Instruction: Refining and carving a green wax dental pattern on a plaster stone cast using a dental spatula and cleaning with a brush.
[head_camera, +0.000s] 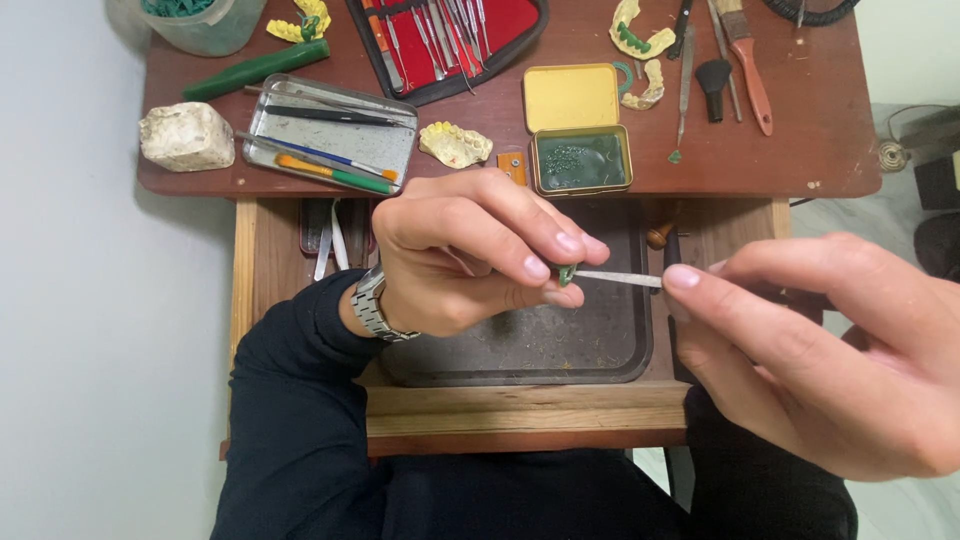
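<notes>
Head view
Left hand (470, 255): fingers pressed together, pinching a small green wax piece (567, 273) above the dark tray (520, 350); metal watch (372, 305) on the wrist.
Right hand (820, 350): closed on a thin metal carving tool (620, 278), tip touching the green wax piece.
Yellow tin (580, 160): rectangular, open, behind the hands on the wooden bench (820, 150); green wax inside, plain yellow lid (572, 97) laid back.
Red instrument case (450, 40): open at top centre, rows of metal tools.
Metal tray (330, 132): grey, left of the tin, holding pencils and tools.
Yellow dental cast (455, 144): between metal tray and tin.
Green wax stick (255, 70): top left.
White plaster block (187, 136): far left.
Brush (745, 55): top right.
</notes>
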